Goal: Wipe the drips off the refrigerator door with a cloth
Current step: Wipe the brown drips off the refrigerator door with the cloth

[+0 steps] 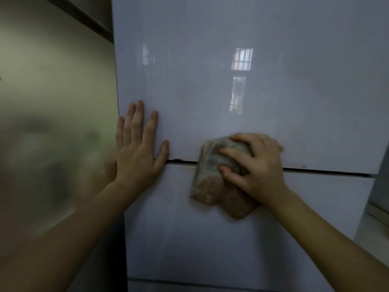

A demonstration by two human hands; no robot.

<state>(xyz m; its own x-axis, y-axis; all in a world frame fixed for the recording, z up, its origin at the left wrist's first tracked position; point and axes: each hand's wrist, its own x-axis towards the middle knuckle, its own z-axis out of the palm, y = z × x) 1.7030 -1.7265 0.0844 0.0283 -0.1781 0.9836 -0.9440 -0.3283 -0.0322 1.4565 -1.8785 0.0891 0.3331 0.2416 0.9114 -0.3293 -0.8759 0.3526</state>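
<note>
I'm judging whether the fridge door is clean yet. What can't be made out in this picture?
All head view.
1. Patch of glossy white refrigerator door beneath the crumpled beige cloth and right hand: covered.
2. Patch under the flat left hand: hidden.
3. Tiny orange specks along the dark seam: too small to call drips.
4. Blurred pale surface left of the fridge: unreadable.

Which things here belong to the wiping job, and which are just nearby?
In the job:
- cloth, held by the right hand
- refrigerator door, with the left hand flat on it
- orange spot at the door's bottom edge

Just nearby:
- wall on the left
- cabinet above it
</note>
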